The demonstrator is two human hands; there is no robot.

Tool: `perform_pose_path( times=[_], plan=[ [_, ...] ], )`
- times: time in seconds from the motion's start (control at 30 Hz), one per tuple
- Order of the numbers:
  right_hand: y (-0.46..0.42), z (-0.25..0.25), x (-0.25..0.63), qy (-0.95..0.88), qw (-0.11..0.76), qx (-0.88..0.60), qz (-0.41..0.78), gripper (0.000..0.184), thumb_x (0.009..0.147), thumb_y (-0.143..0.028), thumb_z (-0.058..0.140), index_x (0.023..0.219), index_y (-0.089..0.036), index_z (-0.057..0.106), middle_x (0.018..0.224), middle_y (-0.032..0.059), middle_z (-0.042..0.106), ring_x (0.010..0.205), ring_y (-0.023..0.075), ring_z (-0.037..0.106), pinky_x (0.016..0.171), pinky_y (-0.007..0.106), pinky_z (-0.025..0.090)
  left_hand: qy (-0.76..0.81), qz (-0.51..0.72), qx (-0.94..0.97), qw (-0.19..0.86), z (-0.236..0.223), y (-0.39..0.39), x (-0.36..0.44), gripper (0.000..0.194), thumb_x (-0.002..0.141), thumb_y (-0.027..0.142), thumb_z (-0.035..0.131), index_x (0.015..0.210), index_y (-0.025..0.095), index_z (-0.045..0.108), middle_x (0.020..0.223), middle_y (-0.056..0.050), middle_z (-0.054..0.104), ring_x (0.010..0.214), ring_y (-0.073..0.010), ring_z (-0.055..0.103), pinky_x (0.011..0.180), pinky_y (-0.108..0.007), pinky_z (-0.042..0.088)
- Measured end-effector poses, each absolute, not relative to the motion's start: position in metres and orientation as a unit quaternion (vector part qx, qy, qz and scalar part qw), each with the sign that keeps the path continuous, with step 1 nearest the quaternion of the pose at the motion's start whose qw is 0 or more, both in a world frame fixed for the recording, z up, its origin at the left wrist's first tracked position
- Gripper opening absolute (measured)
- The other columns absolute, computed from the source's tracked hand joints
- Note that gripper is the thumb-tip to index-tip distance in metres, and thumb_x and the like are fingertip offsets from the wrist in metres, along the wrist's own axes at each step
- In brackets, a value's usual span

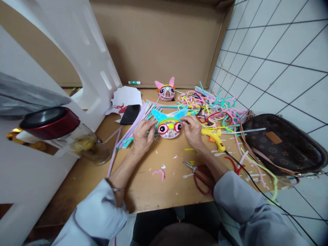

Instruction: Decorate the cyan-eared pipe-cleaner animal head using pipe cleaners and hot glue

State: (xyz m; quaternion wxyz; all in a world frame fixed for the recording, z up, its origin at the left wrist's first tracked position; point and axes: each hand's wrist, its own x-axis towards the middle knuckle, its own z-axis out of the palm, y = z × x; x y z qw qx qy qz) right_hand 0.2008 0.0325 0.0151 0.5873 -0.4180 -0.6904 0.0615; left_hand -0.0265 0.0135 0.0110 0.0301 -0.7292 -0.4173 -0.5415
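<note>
A small pipe-cleaner animal face with blue ears, pink-rimmed eyes and a yellow nose rests on the wooden table. My left hand pinches its left side, fingers closed on it below the blue ear. My right hand grips its right side near the other ear. A finished pink-eared face stands farther back. Loose pipe cleaners lie in a heap behind my right hand.
A yellow glue gun with a black cord lies right of my right hand. Red-handled scissors lie near the front edge. A black phone, a red-lidded glass jar and a brown bag surround the work area.
</note>
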Motion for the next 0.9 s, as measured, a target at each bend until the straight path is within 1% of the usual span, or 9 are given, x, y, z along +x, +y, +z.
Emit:
perform_pose_path(
  times=[0.07,0.2,0.3,0.47,0.63,0.9],
  plan=[
    [0.0322,0.0158,0.1994,-0.679,0.602,-0.411,0.090,0.018,0.085,-0.017,0.053,0.088,-0.022,0.071,0.088,0.0045,0.073,0.088,0.0202,0.068,0.081,0.035,0.056,-0.419,-0.544,-0.726,0.027,0.0127,0.0124,-0.0265,0.023,0.097,0.022,0.053,0.105,0.020,0.074,0.092,-0.006,0.072,0.084,-0.0164,0.068,0.080,-0.030,0.055],
    [0.0316,0.0145,0.1951,-0.643,0.628,-0.398,0.184,0.018,0.087,-0.024,0.053,0.094,-0.021,0.069,0.091,0.0051,0.073,0.084,0.0187,0.071,0.079,0.034,0.060,-0.426,-0.550,-0.717,0.032,0.0172,0.0096,-0.0265,0.020,0.096,0.024,0.055,0.102,0.019,0.074,0.090,-0.005,0.071,0.081,-0.0161,0.066,0.077,-0.029,0.054],
    [0.0304,0.0137,0.1929,-0.636,0.626,-0.395,0.217,0.018,0.087,-0.026,0.054,0.096,-0.021,0.069,0.092,0.0049,0.074,0.086,0.0186,0.072,0.082,0.035,0.061,-0.426,-0.562,-0.707,0.041,0.0191,0.0089,-0.0268,0.019,0.096,0.024,0.056,0.099,0.018,0.074,0.087,-0.005,0.071,0.079,-0.0159,0.065,0.076,-0.029,0.054],
    [0.0290,0.0140,0.1923,-0.629,0.630,-0.384,0.244,0.017,0.085,-0.025,0.059,0.097,-0.024,0.070,0.092,0.0031,0.076,0.088,0.0184,0.073,0.085,0.035,0.061,-0.423,-0.572,-0.701,0.040,0.0178,0.0106,-0.0271,0.018,0.096,0.024,0.057,0.098,0.017,0.073,0.087,-0.005,0.071,0.078,-0.0152,0.064,0.074,-0.029,0.052],
    [0.0295,0.0118,0.1929,-0.633,0.624,-0.385,0.250,0.020,0.085,-0.025,0.058,0.101,-0.025,0.070,0.094,0.0030,0.077,0.091,0.0193,0.074,0.086,0.036,0.060,-0.421,-0.579,-0.698,0.034,0.0174,0.0104,-0.0262,0.018,0.097,0.025,0.056,0.098,0.017,0.072,0.087,-0.005,0.071,0.076,-0.0145,0.063,0.072,-0.028,0.051],
    [0.0286,0.0123,0.1937,-0.652,0.610,-0.396,0.215,0.022,0.084,-0.021,0.055,0.100,-0.023,0.070,0.094,0.0038,0.077,0.090,0.0196,0.074,0.086,0.037,0.060,-0.426,-0.579,-0.695,0.031,0.0183,0.0099,-0.0265,0.016,0.096,0.024,0.056,0.097,0.017,0.071,0.088,-0.005,0.071,0.078,-0.0145,0.063,0.072,-0.028,0.051]
  ],
)
